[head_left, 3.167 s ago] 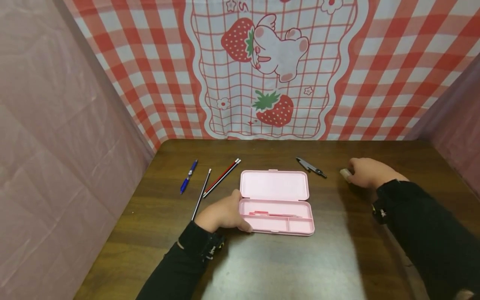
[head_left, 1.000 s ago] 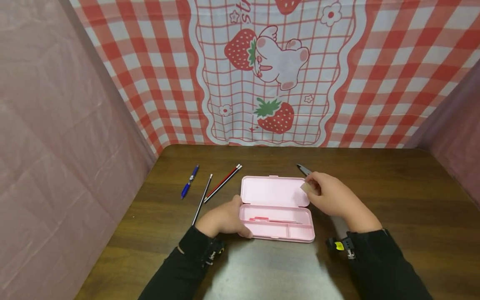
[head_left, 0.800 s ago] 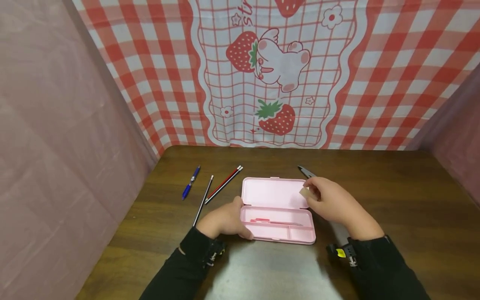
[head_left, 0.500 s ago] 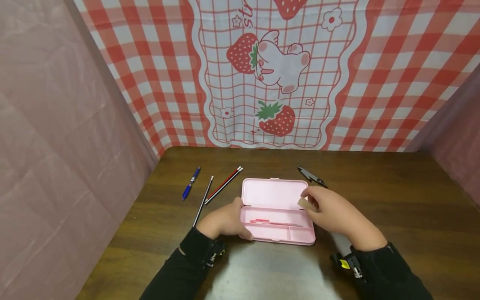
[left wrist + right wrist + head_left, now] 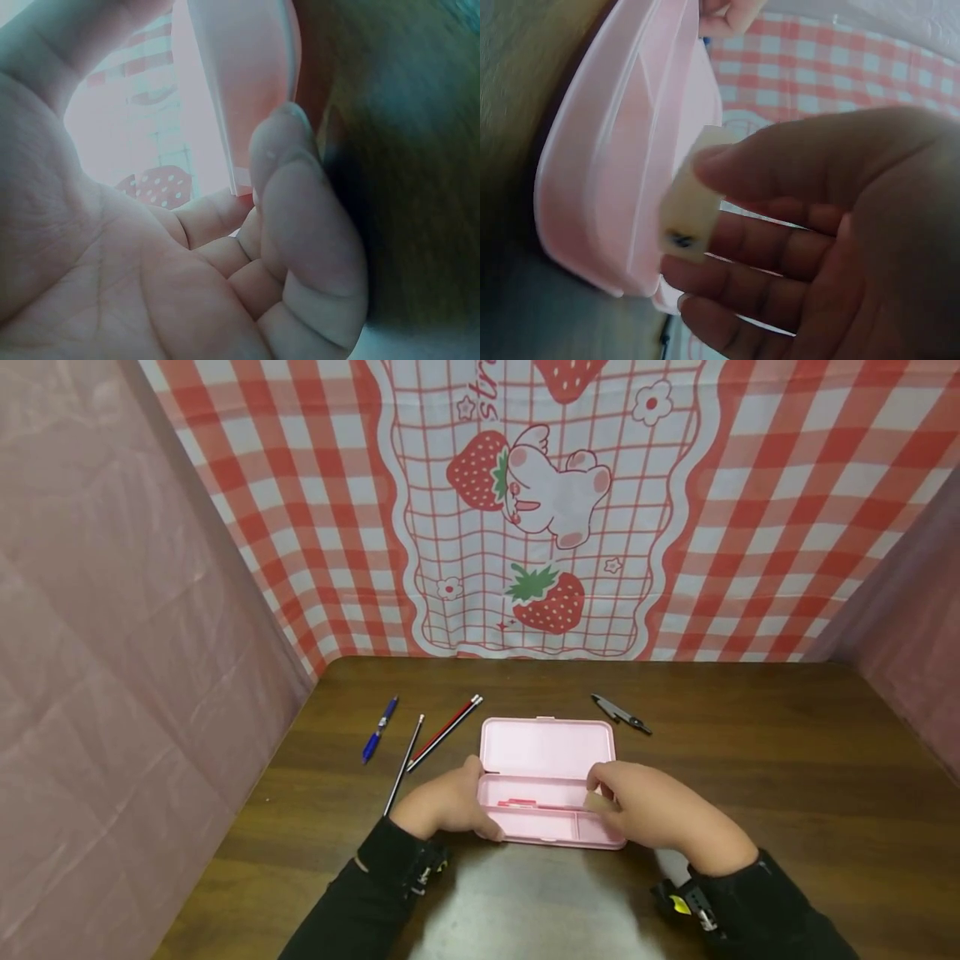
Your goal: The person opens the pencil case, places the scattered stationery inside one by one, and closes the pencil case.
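A pink pencil case (image 5: 547,747) lies with its lid folded back, its tray toward me. My left hand (image 5: 441,800) grips the tray's left end, thumb at the near corner; the left wrist view shows fingers against the case's pink wall (image 5: 247,67). My right hand (image 5: 663,810) pinches a cream-coloured eraser (image 5: 694,199) between thumb and fingers, over the right part of the tray. A dark mark shows on the eraser's end. In the long rear compartment lies a slim red pen (image 5: 517,803), its right end near the right hand. Two smaller compartments run along the front.
Left of the case, a blue pen (image 5: 380,731), a dark pencil (image 5: 405,764) and a pair of red and black pencils (image 5: 446,732) lie on the wooden table (image 5: 750,735). A grey drawing compass (image 5: 621,713) lies behind the case's right side. A checked cloth (image 5: 787,527) hangs behind.
My right hand has carried the eraser from the table's right side, past the lid's right edge, then down over the tray, leaving the compass in full view. The left hand keeps its grip.
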### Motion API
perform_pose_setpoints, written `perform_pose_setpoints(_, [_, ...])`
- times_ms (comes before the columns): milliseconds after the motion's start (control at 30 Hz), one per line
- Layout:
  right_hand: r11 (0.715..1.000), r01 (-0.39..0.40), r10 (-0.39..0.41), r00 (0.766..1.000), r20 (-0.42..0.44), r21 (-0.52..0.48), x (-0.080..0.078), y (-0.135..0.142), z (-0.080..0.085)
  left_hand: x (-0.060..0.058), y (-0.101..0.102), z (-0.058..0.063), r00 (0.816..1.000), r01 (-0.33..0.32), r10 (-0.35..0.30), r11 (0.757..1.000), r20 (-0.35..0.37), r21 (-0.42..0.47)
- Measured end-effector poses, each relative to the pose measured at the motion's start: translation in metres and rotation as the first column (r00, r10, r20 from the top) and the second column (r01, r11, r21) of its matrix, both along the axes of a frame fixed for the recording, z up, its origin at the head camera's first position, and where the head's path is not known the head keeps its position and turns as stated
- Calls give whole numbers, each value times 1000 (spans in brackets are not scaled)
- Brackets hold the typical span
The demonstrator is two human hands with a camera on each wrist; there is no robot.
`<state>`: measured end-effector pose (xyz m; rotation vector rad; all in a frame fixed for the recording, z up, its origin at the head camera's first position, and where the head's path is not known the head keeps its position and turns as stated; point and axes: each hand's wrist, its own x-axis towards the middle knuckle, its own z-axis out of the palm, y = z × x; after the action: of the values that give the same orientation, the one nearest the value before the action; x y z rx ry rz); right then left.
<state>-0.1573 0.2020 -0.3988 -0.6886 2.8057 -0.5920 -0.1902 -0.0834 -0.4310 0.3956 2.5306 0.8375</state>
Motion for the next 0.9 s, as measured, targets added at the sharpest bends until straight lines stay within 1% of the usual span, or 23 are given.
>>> perform_pose_setpoints(167, [997, -63, 63, 998, -13, 52, 5, -6, 2, 0, -2, -1, 1000, 3, -3, 1000, -9, -1])
perform_pose_setpoints(300, [994, -96, 97, 995, -8, 54, 6, -7, 1, -1, -2, -1, 1000, 5, -5, 1000, -20, -3])
perform_pose_setpoints(467, [989, -134, 136, 990, -31, 57, 6, -7, -4, -2, -2, -2, 1000, 12, -12, 1000, -19, -12])
perform_pose_setpoints(600, [987, -132, 137, 989, -58, 87, 6, -10, -6, -3, -2, 0, 1000, 12, -12, 1000, -11, -13])
perform_pose_setpoints(733, [986, -113, 121, 991, -54, 121, 8, -16, -5, -2, -1, 1, 1000, 12, -12, 1000, -6, -10])
perform_pose_setpoints(900, [985, -53, 62, 997, -55, 162, 11, -24, -3, -2, -1, 2, 1000, 10, -10, 1000, -3, -12])
